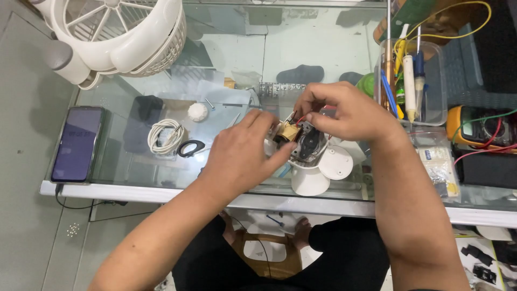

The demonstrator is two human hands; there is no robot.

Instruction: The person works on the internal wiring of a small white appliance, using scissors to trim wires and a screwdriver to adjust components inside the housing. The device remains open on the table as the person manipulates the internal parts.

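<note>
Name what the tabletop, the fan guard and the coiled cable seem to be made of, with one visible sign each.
Tabletop: clear glass, glossy; the floor and sandals show through it.
Fan guard: likely moulded white plastic, smooth; thin even ribs.
Coiled cable: white, probably rubbery plastic sheathing; it bends in soft loops.

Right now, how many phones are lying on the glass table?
1. The phone lies flat at the glass table's left edge, far from the left hand. Another could be hidden under the clutter on the right.
</note>
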